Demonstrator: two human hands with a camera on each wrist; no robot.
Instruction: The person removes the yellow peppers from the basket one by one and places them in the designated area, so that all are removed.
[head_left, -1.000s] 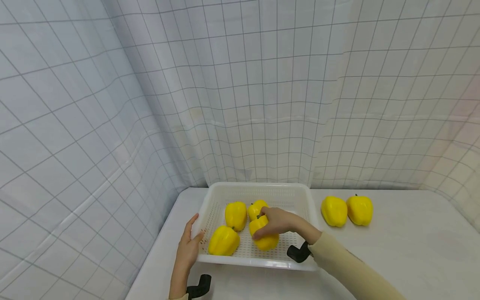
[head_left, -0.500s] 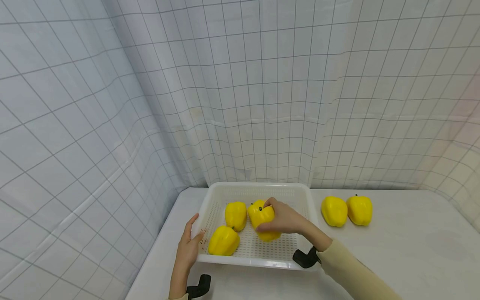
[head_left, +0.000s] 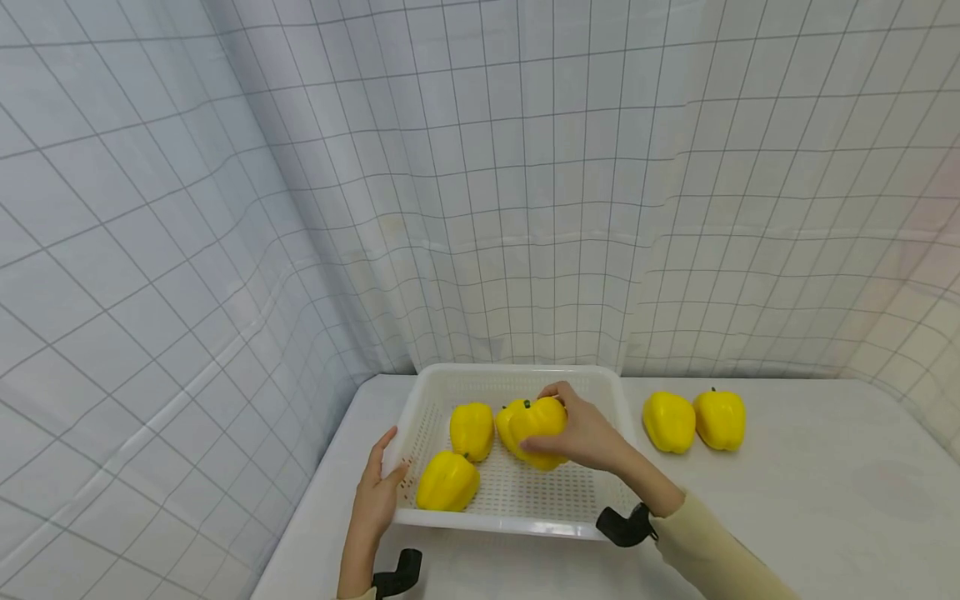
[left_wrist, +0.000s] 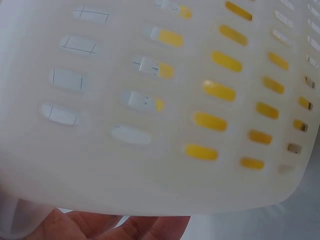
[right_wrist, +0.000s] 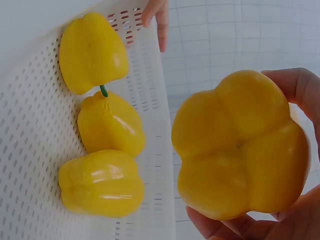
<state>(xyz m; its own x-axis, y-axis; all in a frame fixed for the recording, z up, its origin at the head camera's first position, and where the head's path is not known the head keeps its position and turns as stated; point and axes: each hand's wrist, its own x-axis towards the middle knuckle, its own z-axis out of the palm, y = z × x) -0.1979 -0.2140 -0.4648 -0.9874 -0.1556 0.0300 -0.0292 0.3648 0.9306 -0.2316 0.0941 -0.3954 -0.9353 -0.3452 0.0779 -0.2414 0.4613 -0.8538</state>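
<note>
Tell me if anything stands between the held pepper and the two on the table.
Yes: the basket's right wall stands between the pepper in the right hand and the two peppers on the table. No other object shows between them. Whether the held pepper clears that wall, I can't tell.

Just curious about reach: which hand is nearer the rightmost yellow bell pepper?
Right hand, over the basket, left of that bell pepper; the left hand is farther, holding the basket's left side.

Honestly we're looking at some kinda curtained-off booth, room type unclear, with white gridded sheets (head_left: 517,183) hanging behind and beside a plain white worktop (head_left: 817,492).
</note>
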